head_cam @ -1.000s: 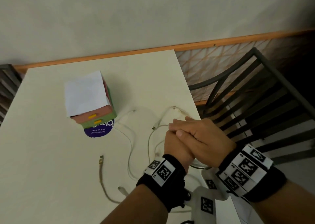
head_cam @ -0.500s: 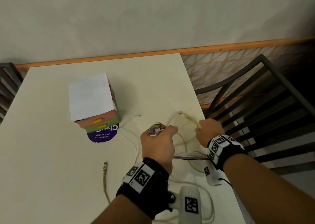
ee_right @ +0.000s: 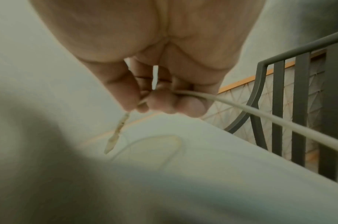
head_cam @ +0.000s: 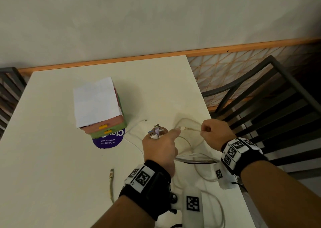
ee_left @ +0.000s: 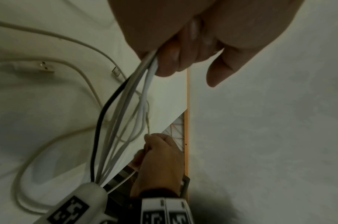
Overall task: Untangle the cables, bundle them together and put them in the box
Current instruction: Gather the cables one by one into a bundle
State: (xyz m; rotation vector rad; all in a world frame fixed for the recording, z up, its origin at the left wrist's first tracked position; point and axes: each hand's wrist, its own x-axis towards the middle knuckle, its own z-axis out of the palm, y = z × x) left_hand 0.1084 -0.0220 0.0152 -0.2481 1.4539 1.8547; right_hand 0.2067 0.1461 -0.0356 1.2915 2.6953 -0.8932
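Observation:
Several white cables [head_cam: 189, 146] and one black one lie looped on the white table [head_cam: 52, 158]. My left hand [head_cam: 159, 146] grips a bunch of cable ends; their plugs [head_cam: 157, 132] stick up out of the fist. In the left wrist view the strands [ee_left: 126, 106] hang from my curled fingers [ee_left: 170, 60]. My right hand [head_cam: 213, 134], to the right, pinches a yellowed cable [ee_right: 241, 109] just behind its plug [head_cam: 184, 128], which points at my left hand. The box [head_cam: 102, 106], pink over green with a white sheet on top, stands at the back left.
A purple round label [head_cam: 108, 139] lies under the box's front. A loose yellowed cable end [head_cam: 111, 179] rests on the table near my left forearm. A dark metal slatted chair [head_cam: 260, 106] stands right of the table. The table's right edge runs close by my right hand.
My hands were clasped together; they have parted. The left hand now holds the plug bunch upright, and the right hand has moved right, pulling one cable end out.

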